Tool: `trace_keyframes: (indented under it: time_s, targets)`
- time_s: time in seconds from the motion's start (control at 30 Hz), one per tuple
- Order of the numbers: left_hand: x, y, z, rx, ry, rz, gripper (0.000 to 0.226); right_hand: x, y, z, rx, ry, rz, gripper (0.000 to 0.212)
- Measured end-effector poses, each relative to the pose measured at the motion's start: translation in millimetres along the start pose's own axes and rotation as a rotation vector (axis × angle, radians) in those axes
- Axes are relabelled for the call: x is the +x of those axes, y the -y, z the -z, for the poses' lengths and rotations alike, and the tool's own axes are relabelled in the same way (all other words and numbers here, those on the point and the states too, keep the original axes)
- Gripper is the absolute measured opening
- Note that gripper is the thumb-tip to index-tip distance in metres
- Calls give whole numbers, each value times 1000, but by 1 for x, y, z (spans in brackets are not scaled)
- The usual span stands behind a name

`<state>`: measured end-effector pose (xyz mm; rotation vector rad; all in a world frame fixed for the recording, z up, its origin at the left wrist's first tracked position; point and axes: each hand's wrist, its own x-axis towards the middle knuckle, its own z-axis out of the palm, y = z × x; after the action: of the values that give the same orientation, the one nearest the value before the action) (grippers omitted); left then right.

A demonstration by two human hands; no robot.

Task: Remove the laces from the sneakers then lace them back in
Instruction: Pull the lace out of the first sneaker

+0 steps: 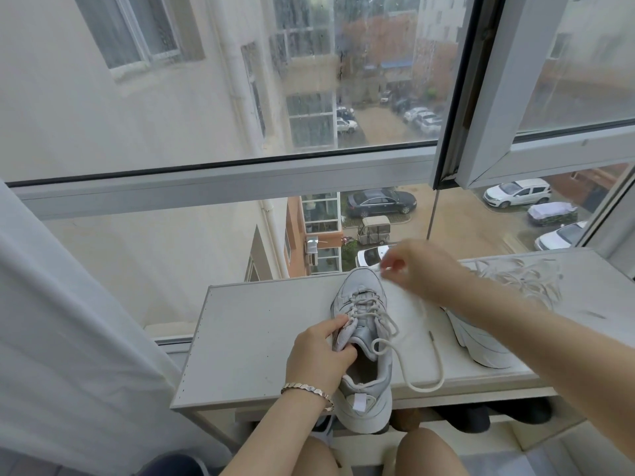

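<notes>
Grips the tongue of the near sneaker (364, 341) with the left hand (319, 355) on the white worktop (257, 338). Pinches its lace (426, 383) in the right hand (419, 269) past the toe. Leaves the second sneaker (481, 341) at right, under the forearm.

"Grey out there?"

"Wet. Drops streak the big window pane (171, 97), and the daylight comes in flat and pale. One sash (549, 147) on the right stands swung open."

"And inside?"

"A white curtain (51, 321) hangs at the left, beside a white shelf top (247, 338) set against the glass. Far below are parked cars (381, 202) and a pale building wall (147, 252)."
</notes>
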<state>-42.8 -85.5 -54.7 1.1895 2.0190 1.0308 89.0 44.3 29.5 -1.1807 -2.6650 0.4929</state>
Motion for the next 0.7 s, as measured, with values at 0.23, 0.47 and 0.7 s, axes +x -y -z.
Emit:
trace_keyframes:
  time_s: [0.23,0.47,0.7]
  targets:
    - [0,0,3,24,27,-11,47,8,36,-31,-325,485,-61,27]
    - [-1,-2,2,48,67,-57,49,12,0,-33,817,646,-509,29]
    - [19,3,42,231,203,-130,47,7,7,-36,878,645,-457,17]
